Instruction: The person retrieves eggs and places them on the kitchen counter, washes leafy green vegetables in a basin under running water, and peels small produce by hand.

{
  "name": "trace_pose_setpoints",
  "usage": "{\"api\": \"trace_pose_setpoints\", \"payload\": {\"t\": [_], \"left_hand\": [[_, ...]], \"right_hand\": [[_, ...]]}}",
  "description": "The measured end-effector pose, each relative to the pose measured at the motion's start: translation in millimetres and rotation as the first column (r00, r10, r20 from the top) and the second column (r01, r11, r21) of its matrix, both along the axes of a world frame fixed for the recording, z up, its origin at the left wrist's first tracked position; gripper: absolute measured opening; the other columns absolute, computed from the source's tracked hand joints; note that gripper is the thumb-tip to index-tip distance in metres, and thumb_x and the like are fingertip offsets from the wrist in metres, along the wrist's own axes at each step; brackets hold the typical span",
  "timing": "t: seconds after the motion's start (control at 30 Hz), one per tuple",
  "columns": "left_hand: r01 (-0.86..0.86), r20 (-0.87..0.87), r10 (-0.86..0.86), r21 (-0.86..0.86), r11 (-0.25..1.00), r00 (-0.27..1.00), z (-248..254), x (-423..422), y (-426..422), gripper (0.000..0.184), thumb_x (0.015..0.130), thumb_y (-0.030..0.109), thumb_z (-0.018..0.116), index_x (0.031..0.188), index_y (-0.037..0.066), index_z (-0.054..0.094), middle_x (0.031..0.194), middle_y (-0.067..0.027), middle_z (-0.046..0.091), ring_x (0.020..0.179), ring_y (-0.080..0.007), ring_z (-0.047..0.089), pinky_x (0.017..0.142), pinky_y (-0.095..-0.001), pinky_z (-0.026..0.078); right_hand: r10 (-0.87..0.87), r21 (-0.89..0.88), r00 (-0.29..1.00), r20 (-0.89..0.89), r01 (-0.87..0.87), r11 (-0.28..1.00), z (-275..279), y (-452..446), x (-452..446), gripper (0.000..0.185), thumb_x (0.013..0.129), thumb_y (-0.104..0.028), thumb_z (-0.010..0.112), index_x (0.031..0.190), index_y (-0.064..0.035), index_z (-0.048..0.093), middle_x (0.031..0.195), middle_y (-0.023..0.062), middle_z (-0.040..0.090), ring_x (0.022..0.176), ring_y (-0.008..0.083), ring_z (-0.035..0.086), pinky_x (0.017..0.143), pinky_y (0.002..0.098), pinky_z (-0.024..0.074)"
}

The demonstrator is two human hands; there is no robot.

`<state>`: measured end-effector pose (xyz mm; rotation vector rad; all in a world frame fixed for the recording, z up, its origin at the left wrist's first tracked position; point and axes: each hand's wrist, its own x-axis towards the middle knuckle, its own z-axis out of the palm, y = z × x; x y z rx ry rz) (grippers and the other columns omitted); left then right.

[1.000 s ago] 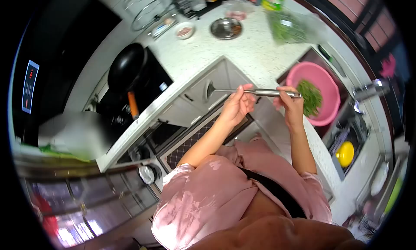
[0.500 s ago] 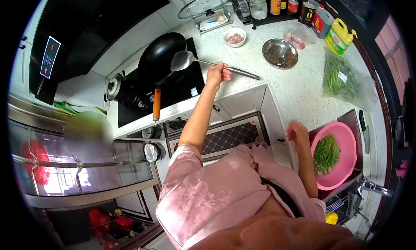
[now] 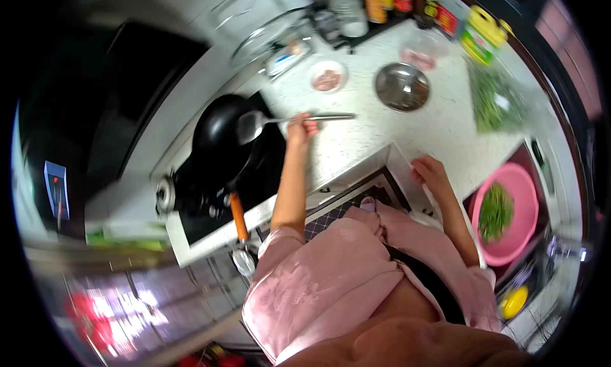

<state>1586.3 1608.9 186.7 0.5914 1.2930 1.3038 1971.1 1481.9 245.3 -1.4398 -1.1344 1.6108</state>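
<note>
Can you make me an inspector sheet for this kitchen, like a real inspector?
Surface: pale counter, stove set in it
Job's things: spatula; black wok on stove; greens in pink basin
Clutter: white bowl of pinkish pieces, metal dish, bagged greens, bottles
Grippers: bare hands; left hand grips spatula's handle, right hand loosely curled, nothing visible in it
Cables: nothing seen
Surroundings: faucet beyond basin; patterned mat on floor
</note>
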Motion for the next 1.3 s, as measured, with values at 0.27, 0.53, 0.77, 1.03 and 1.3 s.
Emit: {"api": "trace_pose_setpoints", "payload": {"t": [0.27,0.53,0.77,1.03,1.3], "left_hand": [[-0.093,0.049,0.095,-0.045,0.995,0.994,-1,-6,-9,0.034,0.086,0.032,0.055,0.104,0.004,0.050,0.067,-0.0076,0.057,0.054,-0.0149,0.052,0.051,-0.0276,0.046],[0.035,0.015,-0.033,-0.235,0.971,0.999,-9,39,-71,0.038,0.085,0.038,0.055,0.107,0.008,0.048,0.064,-0.0026,0.053,0.054,-0.0128,0.049,0.051,-0.0249,0.044],[0.256,-0.043,-0.272,-0.224,0.940,0.961,9,173,-117,0.033,0.087,0.033,0.053,0.099,0.003,0.051,0.059,-0.0038,0.052,0.049,-0.0120,0.046,0.045,-0.0249,0.039],[0.756,-0.012,-0.779,-0.233,0.612,0.627,21,445,-166,0.028,0.086,0.021,0.056,0.103,-0.002,0.053,0.070,-0.0071,0.059,0.060,-0.0146,0.058,0.052,-0.0257,0.050],[0.572,0.010,-0.755,-0.659,0.488,0.656,-135,636,-185,0.048,0.086,0.038,0.051,0.123,0.009,0.041,0.120,-0.0124,0.048,0.111,-0.0298,0.045,0.089,-0.0451,0.041]], "right_hand": [[-0.285,0.055,0.956,-0.067,0.288,0.956,-19,-11,20,0.017,0.084,-0.019,0.055,0.085,-0.0034,0.059,0.068,0.0026,0.058,0.057,0.0088,0.053,0.047,0.0225,0.0424],[-0.693,0.199,0.716,0.084,0.670,0.715,-57,-88,154,0.011,0.082,-0.010,0.053,0.087,-0.0028,0.061,0.070,0.0049,0.061,0.058,0.0102,0.056,0.049,0.0238,0.0447],[-0.462,0.046,0.451,0.764,0.675,0.736,-198,-151,353,0.058,0.071,-0.036,0.068,0.119,-0.0095,0.051,0.114,0.0243,0.053,0.108,0.0334,0.051,0.090,0.0454,0.0395],[-0.009,-0.084,0.454,0.891,0.184,0.979,-256,-151,364,0.078,0.064,-0.030,0.072,0.131,-0.0110,0.035,0.135,0.0285,0.024,0.113,0.0464,0.040,0.095,0.0447,0.0360],[-0.504,0.187,0.361,0.785,0.637,0.748,-235,-156,430,0.079,0.065,-0.038,0.070,0.132,-0.0128,0.034,0.129,0.0265,0.034,0.114,0.0430,0.039,0.094,0.0462,0.0354]]}}
